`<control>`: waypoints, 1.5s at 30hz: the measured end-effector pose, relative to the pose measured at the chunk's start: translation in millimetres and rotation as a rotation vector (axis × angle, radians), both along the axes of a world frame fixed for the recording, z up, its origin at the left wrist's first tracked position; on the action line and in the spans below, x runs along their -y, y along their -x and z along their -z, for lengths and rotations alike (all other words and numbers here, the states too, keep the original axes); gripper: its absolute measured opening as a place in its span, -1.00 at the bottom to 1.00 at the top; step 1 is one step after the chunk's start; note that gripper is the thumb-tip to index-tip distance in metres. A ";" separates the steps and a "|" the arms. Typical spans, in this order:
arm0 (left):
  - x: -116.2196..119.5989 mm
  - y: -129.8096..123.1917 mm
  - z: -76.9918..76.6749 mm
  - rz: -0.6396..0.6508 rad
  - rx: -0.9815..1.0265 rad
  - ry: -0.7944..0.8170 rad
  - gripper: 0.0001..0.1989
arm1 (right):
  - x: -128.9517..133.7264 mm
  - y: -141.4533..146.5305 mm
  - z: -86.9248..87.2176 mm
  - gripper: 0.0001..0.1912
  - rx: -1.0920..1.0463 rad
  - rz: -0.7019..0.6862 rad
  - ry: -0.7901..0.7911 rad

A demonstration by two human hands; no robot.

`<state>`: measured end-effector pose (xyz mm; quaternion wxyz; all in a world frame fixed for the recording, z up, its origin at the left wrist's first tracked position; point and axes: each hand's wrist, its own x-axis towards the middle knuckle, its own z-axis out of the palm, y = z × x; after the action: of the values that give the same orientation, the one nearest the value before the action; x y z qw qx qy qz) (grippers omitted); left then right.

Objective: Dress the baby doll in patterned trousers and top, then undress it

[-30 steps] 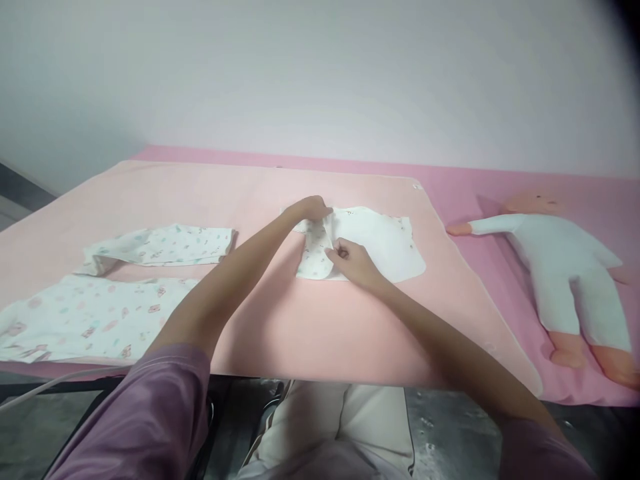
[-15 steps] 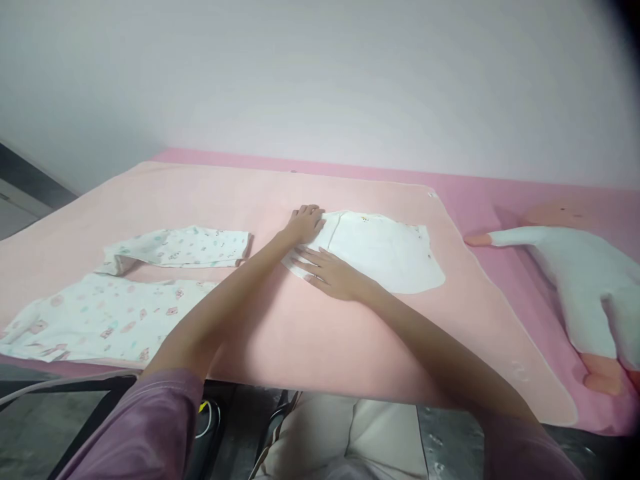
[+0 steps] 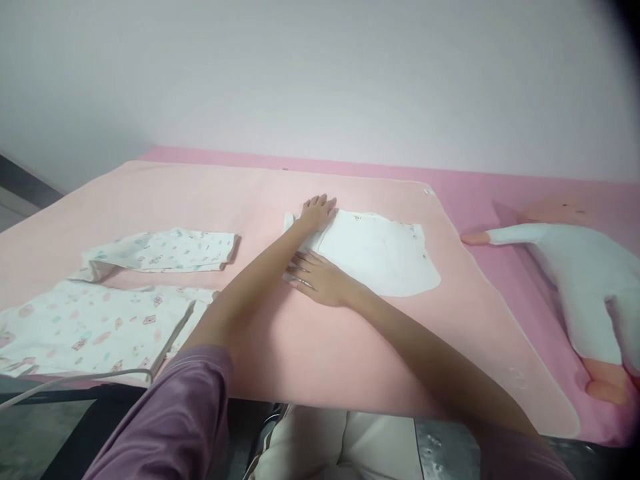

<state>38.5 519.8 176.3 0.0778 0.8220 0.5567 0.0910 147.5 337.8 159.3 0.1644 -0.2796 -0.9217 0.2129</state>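
Observation:
A small white garment (image 3: 383,253) lies flat on the pink cloth (image 3: 310,340) in the middle. My left hand (image 3: 319,213) rests palm down near its upper left edge, fingers spread and pointing away. Closer to me, my right hand (image 3: 320,277) lies flat over the garment's lower left part, its fingers apart and pointing left. Neither hand grips anything. Part of the garment's left side is hidden under my hands and left forearm.
Two printed white garments lie at the left, a sleeved one (image 3: 165,250) behind a larger one (image 3: 90,327). A doll (image 3: 575,280) in white clothing lies at the right. A cable (image 3: 100,375) crosses the front left edge.
My left hand has moved slightly right and away from me along the garment's upper edge. My right hand has shifted a little toward me. The view has shifted slightly.

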 end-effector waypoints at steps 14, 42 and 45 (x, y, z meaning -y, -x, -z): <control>60.1 10.9 15.1 0.116 0.067 -0.049 -0.28 | -82.6 -127.3 -31.8 -0.39 0.049 0.801 -0.099; 541.8 -32.0 171.8 0.137 0.740 0.552 -0.44 | 60.9 -163.3 -15.1 -0.42 -0.191 0.388 -0.128; 549.0 -27.3 187.9 -0.054 0.807 0.732 -0.29 | 57.3 -172.9 -17.5 -0.41 -0.213 0.455 -0.125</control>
<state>65.7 -29.2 -11.6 0.5637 0.6265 0.4991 0.2015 320.4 280.5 176.8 0.3209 -0.4450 -0.8240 0.1412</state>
